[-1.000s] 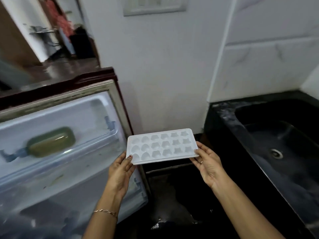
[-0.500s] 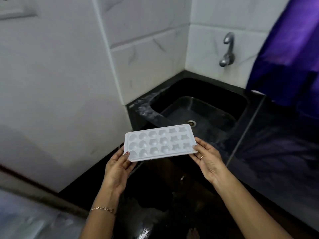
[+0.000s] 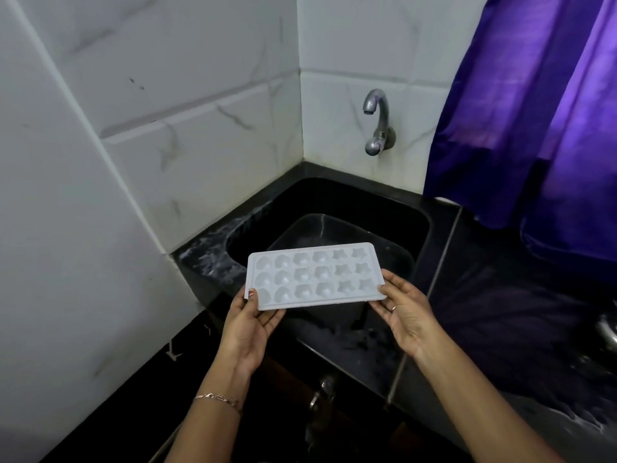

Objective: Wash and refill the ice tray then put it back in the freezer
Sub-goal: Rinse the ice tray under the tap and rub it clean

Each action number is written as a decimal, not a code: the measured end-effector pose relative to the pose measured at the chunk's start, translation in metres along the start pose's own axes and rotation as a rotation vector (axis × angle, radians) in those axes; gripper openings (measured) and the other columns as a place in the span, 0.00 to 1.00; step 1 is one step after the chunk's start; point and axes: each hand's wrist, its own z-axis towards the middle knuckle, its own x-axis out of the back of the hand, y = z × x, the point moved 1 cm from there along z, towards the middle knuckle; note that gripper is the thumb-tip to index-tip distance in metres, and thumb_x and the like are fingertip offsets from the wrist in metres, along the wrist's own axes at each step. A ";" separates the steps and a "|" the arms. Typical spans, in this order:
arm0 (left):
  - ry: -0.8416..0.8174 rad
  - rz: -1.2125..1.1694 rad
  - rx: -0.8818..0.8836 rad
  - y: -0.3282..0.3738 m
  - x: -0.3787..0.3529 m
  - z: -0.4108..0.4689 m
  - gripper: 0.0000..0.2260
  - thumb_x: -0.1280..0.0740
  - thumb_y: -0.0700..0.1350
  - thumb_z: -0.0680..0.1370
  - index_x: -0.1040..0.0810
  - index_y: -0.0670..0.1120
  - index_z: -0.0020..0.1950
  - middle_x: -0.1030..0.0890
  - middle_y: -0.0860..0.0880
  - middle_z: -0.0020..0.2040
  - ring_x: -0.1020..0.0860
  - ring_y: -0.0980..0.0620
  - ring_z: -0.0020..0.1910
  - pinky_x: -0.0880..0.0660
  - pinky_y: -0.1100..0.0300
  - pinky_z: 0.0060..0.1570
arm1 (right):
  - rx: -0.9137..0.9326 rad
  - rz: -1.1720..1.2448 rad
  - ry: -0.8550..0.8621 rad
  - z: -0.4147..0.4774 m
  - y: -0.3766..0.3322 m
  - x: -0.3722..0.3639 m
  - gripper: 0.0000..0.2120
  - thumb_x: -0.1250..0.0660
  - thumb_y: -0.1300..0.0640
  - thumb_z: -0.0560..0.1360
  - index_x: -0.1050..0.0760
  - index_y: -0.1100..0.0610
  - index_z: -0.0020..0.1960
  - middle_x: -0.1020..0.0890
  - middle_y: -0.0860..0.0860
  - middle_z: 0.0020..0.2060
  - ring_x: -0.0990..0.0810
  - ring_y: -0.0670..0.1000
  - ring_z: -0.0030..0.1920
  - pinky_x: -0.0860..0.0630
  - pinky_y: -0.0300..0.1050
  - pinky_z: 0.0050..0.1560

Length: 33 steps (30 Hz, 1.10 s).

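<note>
A white plastic ice tray (image 3: 314,275) with several shaped, empty-looking cups is held level over the near edge of a black sink (image 3: 417,228). My left hand (image 3: 248,325) grips its left end, thumb on the top rim. My right hand (image 3: 405,310) holds its right end from below, thumb on the rim. A silver tap (image 3: 377,123) juts from the tiled wall beyond the sink; no water runs from it. The freezer is out of view.
A black stone counter (image 3: 500,312) surrounds the sink and runs to the right. A purple curtain (image 3: 534,111) hangs over its far right. White marble tiles (image 3: 187,128) line the corner. A metal object (image 3: 607,332) shows at the right edge.
The view has swung right from the open fridge door to the sink. Both hands have carried the tray along, and it now hangs over the sink's near edge.
</note>
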 end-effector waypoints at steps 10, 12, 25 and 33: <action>-0.026 0.025 0.056 0.017 -0.057 0.077 0.11 0.41 0.47 0.82 0.23 0.43 0.56 0.17 0.44 0.51 0.18 0.45 0.50 0.23 0.53 0.47 | -0.002 0.007 0.025 0.059 -0.041 -0.001 0.12 0.35 0.60 0.77 0.22 0.60 0.60 0.16 0.55 0.53 0.18 0.54 0.55 0.22 0.49 0.55; -0.040 0.024 0.064 0.025 -0.069 0.093 0.10 0.41 0.47 0.82 0.23 0.42 0.55 0.17 0.45 0.49 0.18 0.45 0.49 0.23 0.53 0.47 | -0.009 -0.001 0.052 0.076 -0.053 -0.007 0.12 0.36 0.57 0.78 0.22 0.60 0.59 0.17 0.55 0.54 0.19 0.54 0.56 0.23 0.48 0.53; -0.087 0.084 0.113 0.062 -0.119 0.193 0.09 0.38 0.48 0.81 0.23 0.44 0.54 0.18 0.43 0.50 0.19 0.46 0.47 0.23 0.53 0.44 | 0.136 -0.435 0.169 0.245 -0.181 -0.094 0.11 0.37 0.54 0.78 0.24 0.58 0.58 0.19 0.53 0.55 0.20 0.51 0.55 0.25 0.48 0.60; -0.091 0.103 0.122 0.065 -0.145 0.248 0.09 0.37 0.48 0.81 0.22 0.45 0.53 0.17 0.44 0.48 0.18 0.46 0.48 0.23 0.53 0.44 | 0.120 -0.519 0.174 0.324 -0.195 -0.124 0.25 0.38 0.45 0.79 0.32 0.61 0.68 0.25 0.54 0.62 0.22 0.52 0.55 0.23 0.43 0.48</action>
